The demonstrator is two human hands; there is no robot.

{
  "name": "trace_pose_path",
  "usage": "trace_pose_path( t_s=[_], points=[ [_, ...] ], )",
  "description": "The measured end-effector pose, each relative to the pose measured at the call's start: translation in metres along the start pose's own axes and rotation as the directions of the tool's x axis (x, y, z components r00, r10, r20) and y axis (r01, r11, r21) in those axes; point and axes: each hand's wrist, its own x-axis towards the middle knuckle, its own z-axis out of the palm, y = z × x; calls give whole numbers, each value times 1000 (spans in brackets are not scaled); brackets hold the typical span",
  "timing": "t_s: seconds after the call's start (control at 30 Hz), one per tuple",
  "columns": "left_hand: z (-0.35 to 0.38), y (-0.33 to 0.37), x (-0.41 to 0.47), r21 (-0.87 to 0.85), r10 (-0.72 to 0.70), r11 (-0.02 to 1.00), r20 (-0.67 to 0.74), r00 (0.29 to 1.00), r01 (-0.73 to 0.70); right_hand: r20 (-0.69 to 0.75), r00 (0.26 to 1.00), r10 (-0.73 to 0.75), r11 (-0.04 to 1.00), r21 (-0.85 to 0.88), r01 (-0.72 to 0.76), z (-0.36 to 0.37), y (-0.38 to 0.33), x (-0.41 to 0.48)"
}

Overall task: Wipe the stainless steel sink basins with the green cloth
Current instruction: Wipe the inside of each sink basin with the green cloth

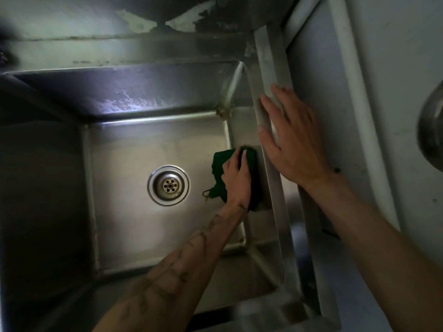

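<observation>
The wiping of this sink basin is in mid-course, by my judgement. The left hand presses the green cloth with spread, fairly straight fingers against the foot of the basin's right wall, at about 3 o'clock from the drain. The cloth lies bunched under the palm, and a loose thread trails from its near edge. The right hand lies flat and open on the sink's right rim, fingers apart, holding nothing, apparently as a brace.

The next move probably calls for drawing the cloth along that seam towards the far corner at 1 o'clock from the drain, where a crusty deposit sits. Firm pressure there would likely be needed, and the streaked back wall looks untouched.

The left wall of the basin is lost in shadow, so its condition cannot be judged. Much of the cloth is hidden beneath the hand. A rounded metal object at 3 o'clock in the view is cut off and blurred. Any second basin lies outside the view.
</observation>
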Motion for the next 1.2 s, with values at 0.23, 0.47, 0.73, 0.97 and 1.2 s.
trace_pose_path(
  t_s=[0.23,0.47,0.73,0.97,1.2],
  points=[
    [1,13,17,198,192,962,-5,981,-187,-18,998,65,997,-30,-66,-4,-3,0],
    [2,32,26,-63,129,989,-81,988,-134,-26,994,110,983,147,-106,0,-5,-1],
    [10,54,41,-78,181,973,-326,928,-217,-42,993,114,978,183,-104,3,-2,-1],
    [8,60,53,-47,-67,997,-313,948,55,-60,992,110,979,179,-98,0,-3,0],
    [11,83,48,-37,357,915,-395,847,-403,-48,992,118,976,187,-108,1,-3,-1]
  ],
)
